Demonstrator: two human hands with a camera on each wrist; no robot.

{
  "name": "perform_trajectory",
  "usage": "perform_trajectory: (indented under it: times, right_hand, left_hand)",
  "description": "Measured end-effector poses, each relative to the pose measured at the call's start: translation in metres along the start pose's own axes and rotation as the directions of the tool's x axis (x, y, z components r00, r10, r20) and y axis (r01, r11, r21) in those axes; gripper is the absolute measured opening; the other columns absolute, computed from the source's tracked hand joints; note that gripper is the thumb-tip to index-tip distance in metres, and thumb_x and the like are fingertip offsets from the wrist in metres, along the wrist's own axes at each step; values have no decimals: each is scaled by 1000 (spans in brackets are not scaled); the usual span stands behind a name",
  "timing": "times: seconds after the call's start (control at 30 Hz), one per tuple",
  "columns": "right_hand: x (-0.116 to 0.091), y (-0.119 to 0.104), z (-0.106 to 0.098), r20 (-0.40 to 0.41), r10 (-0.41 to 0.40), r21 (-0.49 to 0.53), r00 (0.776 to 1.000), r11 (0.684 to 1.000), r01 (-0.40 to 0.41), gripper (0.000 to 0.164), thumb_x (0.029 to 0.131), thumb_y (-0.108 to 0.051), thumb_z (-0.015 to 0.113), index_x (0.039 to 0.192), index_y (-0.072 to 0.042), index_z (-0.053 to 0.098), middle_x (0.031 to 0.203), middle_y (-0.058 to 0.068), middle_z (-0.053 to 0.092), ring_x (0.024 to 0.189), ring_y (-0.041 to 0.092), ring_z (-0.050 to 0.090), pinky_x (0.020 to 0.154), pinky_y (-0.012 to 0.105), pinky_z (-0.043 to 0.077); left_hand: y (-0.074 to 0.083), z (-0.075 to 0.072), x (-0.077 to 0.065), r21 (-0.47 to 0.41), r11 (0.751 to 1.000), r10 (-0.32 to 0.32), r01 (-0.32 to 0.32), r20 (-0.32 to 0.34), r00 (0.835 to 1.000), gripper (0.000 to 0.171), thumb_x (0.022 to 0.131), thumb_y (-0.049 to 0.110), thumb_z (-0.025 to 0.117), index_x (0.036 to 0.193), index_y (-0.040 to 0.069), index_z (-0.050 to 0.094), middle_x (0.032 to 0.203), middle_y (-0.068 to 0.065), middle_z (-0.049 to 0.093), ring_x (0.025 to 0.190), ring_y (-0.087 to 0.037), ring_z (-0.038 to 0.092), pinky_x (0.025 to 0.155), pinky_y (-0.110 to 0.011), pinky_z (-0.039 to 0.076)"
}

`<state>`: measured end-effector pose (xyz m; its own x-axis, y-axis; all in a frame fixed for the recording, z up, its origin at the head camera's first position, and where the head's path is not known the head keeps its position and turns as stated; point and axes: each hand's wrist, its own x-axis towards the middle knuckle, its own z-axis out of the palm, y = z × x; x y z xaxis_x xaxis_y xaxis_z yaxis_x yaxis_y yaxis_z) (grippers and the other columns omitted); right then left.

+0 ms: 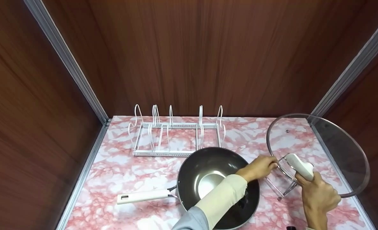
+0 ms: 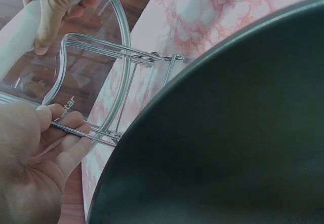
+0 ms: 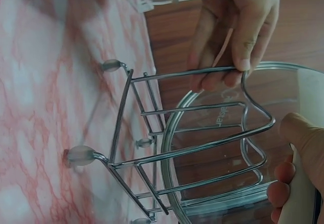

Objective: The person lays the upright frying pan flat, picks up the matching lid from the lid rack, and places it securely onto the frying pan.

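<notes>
My right hand (image 1: 320,193) grips the white handle (image 1: 300,166) of a large clear glass lid (image 1: 329,150) with a metal rim. The lid is upright and tilted, its rim at a small chrome wire lid stand (image 3: 192,147). My left hand (image 1: 259,167) pinches a top wire of that stand between thumb and fingers, clearly seen in the left wrist view. Below my left forearm is a dark wok (image 1: 204,163) with a white handle (image 1: 147,196) pointing left. The forearm hides part of the wok's inside.
Behind the wok stands a white wire rack (image 1: 165,154) with several upright loops. Brown wood-look panels (image 1: 182,57) enclose the back and sides of the pink marbled table (image 1: 112,179). A small dark object (image 1: 291,228) shows at the bottom edge.
</notes>
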<state>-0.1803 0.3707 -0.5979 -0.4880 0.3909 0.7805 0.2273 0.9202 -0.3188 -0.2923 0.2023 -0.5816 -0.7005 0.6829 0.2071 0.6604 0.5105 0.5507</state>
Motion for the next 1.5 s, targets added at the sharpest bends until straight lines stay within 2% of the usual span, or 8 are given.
perform_trajectory:
  times: [0.13, 0.5, 0.67, 0.97, 1.1, 1.2, 1.37, 1.5]
  right_hand:
    - [3, -1, -2, -5, -4, 1, 1000, 1000, 4, 54, 69, -43, 91, 92, 1, 69, 60, 37, 58, 52, 66, 53, 39, 62, 30]
    - [9, -2, -6, -72, -7, 8, 997, 1000, 8, 60, 64, -52, 86, 87, 0, 68, 55, 37, 53, 50, 68, 49, 38, 64, 27]
    - [11, -3, -8, -92, -3, 4, 996, 1000, 3, 55, 67, -51, 85, 87, -2, 69, 54, 37, 51, 49, 68, 48, 37, 63, 26]
    - [17, -7, -13, -105, 15, 11, 994, 1000, -14, 58, 71, -56, 80, 90, -1, 71, 55, 37, 53, 49, 66, 51, 39, 63, 27]
    - [21, -9, -14, -115, 4, 12, 993, 1000, -3, 58, 80, -58, 74, 88, 0, 71, 56, 36, 55, 46, 61, 50, 38, 61, 27]
    - [23, -11, -17, -121, -10, -2, 993, 1000, 9, 74, 87, -73, 65, 88, 1, 73, 56, 35, 56, 45, 59, 51, 38, 59, 27]
    - [26, -13, -21, -128, -22, -12, 991, 1000, 20, 97, 88, -92, 45, 91, 2, 74, 56, 34, 57, 46, 61, 53, 39, 59, 29]
    - [29, -13, -23, -136, -28, 15, 990, 999, 31, 79, 88, -76, 62, 88, 2, 72, 55, 33, 57, 47, 62, 53, 39, 62, 30]
  left_hand:
    - [1, -1, 0, -16, 1000, -4, 4, 3, 1000, 18, 108, 19, 60, 114, 13, 76, 102, 5, 78, 88, 3, 64, 83, -4, 46]
    - [0, -2, -3, -47, 999, 8, -8, 6, 1000, 17, 109, 18, 59, 115, 12, 74, 102, 5, 75, 86, 4, 59, 82, -4, 44]
    - [-1, 0, -3, -51, 999, -4, 4, 2, 1000, 19, 108, 19, 59, 118, 12, 75, 106, 6, 76, 90, 4, 62, 85, -3, 44]
    - [-3, 1, -2, -60, 998, 19, -19, -5, 1000, 16, 109, 17, 59, 109, 11, 74, 94, 4, 72, 82, 3, 52, 78, -5, 41]
    - [-3, 0, -2, -59, 998, 6, -6, -5, 1000, 17, 109, 18, 59, 109, 12, 75, 95, 5, 73, 81, 4, 53, 78, -5, 42]
    - [-2, 0, -2, -60, 998, -2, 2, -1, 1000, 17, 109, 18, 59, 110, 12, 75, 97, 5, 75, 82, 4, 55, 79, -4, 43]
    - [-1, 0, -2, -65, 998, -18, 18, 4, 1000, 18, 110, 20, 58, 112, 12, 75, 101, 6, 76, 87, 5, 59, 83, -4, 45]
    - [0, 1, -4, -69, 997, -42, 43, 16, 999, 19, 110, 21, 57, 115, 14, 74, 103, 7, 76, 88, 6, 60, 84, -4, 45]
